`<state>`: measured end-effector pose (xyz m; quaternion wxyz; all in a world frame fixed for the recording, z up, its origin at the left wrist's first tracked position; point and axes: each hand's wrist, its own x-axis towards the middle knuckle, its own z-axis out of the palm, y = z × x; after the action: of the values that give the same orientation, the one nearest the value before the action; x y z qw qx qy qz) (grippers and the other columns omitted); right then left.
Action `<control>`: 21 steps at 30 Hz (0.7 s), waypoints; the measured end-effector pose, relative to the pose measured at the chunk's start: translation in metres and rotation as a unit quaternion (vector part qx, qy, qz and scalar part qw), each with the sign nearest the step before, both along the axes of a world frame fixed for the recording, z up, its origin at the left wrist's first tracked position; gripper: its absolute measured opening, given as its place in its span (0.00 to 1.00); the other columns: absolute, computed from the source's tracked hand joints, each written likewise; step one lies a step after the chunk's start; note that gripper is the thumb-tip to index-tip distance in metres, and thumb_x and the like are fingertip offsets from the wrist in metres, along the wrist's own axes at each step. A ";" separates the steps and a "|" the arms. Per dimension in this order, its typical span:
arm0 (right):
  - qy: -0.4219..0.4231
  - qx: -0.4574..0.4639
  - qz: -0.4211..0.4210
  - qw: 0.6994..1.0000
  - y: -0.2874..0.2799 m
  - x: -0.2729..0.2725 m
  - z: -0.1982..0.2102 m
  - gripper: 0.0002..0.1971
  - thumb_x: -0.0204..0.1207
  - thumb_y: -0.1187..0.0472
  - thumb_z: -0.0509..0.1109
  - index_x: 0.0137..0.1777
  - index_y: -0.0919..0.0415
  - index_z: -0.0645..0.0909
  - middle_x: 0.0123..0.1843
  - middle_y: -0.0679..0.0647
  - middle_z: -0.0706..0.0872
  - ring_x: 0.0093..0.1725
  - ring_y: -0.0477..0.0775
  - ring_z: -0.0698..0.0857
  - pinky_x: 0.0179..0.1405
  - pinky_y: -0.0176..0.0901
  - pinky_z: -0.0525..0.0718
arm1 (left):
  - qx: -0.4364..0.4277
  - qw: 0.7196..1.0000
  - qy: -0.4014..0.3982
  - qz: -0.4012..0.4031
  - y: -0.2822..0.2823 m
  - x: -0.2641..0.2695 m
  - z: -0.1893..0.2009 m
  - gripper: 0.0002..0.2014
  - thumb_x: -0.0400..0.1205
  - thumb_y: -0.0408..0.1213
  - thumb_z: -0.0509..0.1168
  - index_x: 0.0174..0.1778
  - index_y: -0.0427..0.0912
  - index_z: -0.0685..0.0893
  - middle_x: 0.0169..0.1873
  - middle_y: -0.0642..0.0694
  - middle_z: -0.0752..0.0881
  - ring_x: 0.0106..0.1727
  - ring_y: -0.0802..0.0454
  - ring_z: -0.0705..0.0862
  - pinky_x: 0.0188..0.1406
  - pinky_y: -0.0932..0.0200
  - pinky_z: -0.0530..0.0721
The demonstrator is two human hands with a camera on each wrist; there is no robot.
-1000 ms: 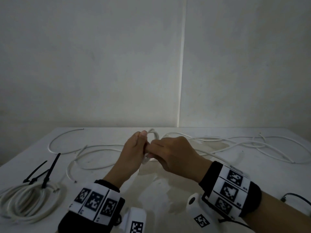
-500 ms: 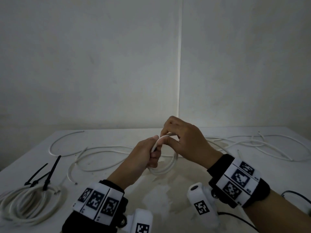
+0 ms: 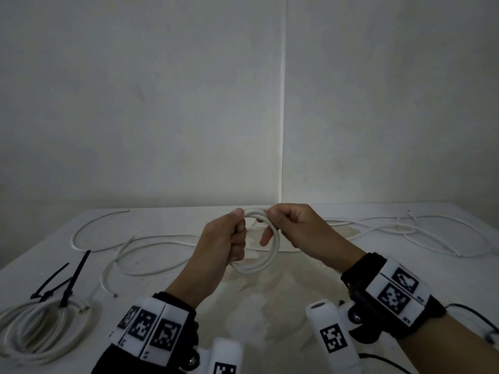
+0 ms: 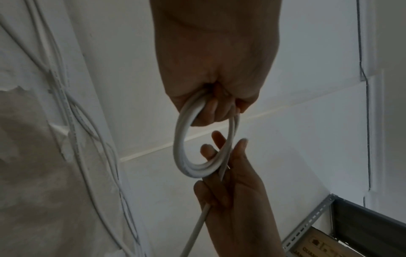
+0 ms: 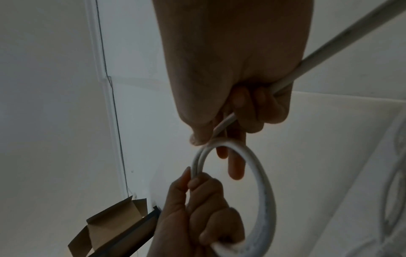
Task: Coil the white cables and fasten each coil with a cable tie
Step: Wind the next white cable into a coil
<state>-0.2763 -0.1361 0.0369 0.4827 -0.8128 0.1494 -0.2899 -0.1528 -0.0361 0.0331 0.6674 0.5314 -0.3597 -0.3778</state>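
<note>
A small coil of white cable (image 3: pixel 266 255) hangs in the air over the middle of the table. My left hand (image 3: pixel 232 238) grips its left side with curled fingers, as the left wrist view shows with the coil (image 4: pixel 182 147) leaving the fist. My right hand (image 3: pixel 286 225) pinches the cable at the coil's top right, and the cable's loose length (image 5: pixel 342 47) runs out of the fist. A finished white coil (image 3: pixel 40 330) lies at the near left with black cable ties (image 3: pixel 62 279) beside it.
Loose white cables (image 3: pixel 151 255) sprawl across the table (image 3: pixel 270 306) to the left and far right (image 3: pixel 421 230). A thin dark wire (image 3: pixel 475 317) lies at the near right edge. A wall stands close behind the table.
Both hands have lifted from the table. The right hand swung up and round, laying another turn on the coil, which is now wider and plainly round.
</note>
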 end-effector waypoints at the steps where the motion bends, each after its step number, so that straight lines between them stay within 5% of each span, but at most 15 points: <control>1: -0.010 -0.005 0.001 1.000 0.002 0.002 -0.002 0.11 0.82 0.61 0.58 0.47 0.62 0.82 0.33 0.56 0.85 0.21 0.36 0.75 0.26 0.23 0.72 | -0.006 1.000 0.004 0.003 -0.001 0.000 0.000 0.19 0.85 0.39 0.52 0.26 0.43 0.67 0.16 0.55 0.62 0.15 0.61 0.57 0.13 0.69 0.58; 8: -0.044 -0.118 -0.050 0.991 -0.009 0.013 0.000 0.08 0.80 0.57 0.62 0.40 0.56 0.77 0.28 0.46 0.75 0.29 0.44 0.72 0.33 0.39 0.73 | -0.029 0.996 0.065 -0.055 0.000 0.005 0.010 0.21 0.86 0.45 0.48 0.28 0.42 0.69 0.16 0.54 0.62 0.15 0.61 0.58 0.16 0.68 0.60; 12: -0.054 -0.120 -0.046 0.990 -0.009 0.019 -0.005 0.09 0.81 0.58 0.61 0.45 0.61 0.80 0.28 0.45 0.77 0.30 0.44 0.74 0.35 0.40 0.73 | -0.033 0.999 0.028 -0.015 0.000 0.002 0.008 0.20 0.86 0.44 0.50 0.28 0.43 0.69 0.16 0.55 0.62 0.16 0.61 0.58 0.16 0.69 0.59; 14: -0.045 -0.120 -0.038 0.991 -0.008 0.020 -0.011 0.08 0.82 0.58 0.59 0.53 0.54 0.80 0.31 0.44 0.79 0.34 0.43 0.76 0.39 0.38 0.75 | -0.033 0.999 0.022 0.011 0.000 0.001 0.004 0.19 0.86 0.44 0.51 0.28 0.43 0.69 0.16 0.56 0.62 0.16 0.61 0.58 0.16 0.69 0.60; 17: 0.009 -0.139 -0.037 0.990 -0.013 0.014 -0.020 0.19 0.85 0.60 0.53 0.75 0.47 0.65 0.44 0.43 0.82 0.40 0.35 0.77 0.46 0.21 0.72 | -0.043 0.997 0.044 0.044 0.000 0.004 0.000 0.19 0.86 0.44 0.52 0.28 0.43 0.70 0.15 0.56 0.63 0.16 0.61 0.58 0.15 0.70 0.60; 19: 0.041 -0.174 -0.041 0.983 -0.017 0.008 -0.027 0.23 0.85 0.63 0.52 0.75 0.45 0.52 0.44 0.45 0.81 0.34 0.33 0.76 0.40 0.19 0.71 | -0.064 0.994 0.066 0.061 0.000 0.010 0.001 0.19 0.86 0.44 0.52 0.29 0.43 0.69 0.15 0.56 0.63 0.15 0.62 0.58 0.15 0.70 0.59; 21: 0.041 -0.206 -0.055 0.976 -0.020 0.005 -0.039 0.25 0.84 0.67 0.53 0.73 0.43 0.50 0.39 0.44 0.78 0.32 0.33 0.76 0.37 0.22 0.71 | -0.090 0.989 0.092 0.078 0.000 0.017 0.005 0.18 0.86 0.44 0.51 0.30 0.43 0.68 0.15 0.56 0.63 0.14 0.62 0.58 0.15 0.69 0.58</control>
<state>-0.2714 -0.1564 -0.0020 0.2818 -0.8964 0.1511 -0.3070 -0.1354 -0.0365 0.0377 0.7703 0.4585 -0.2870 -0.3377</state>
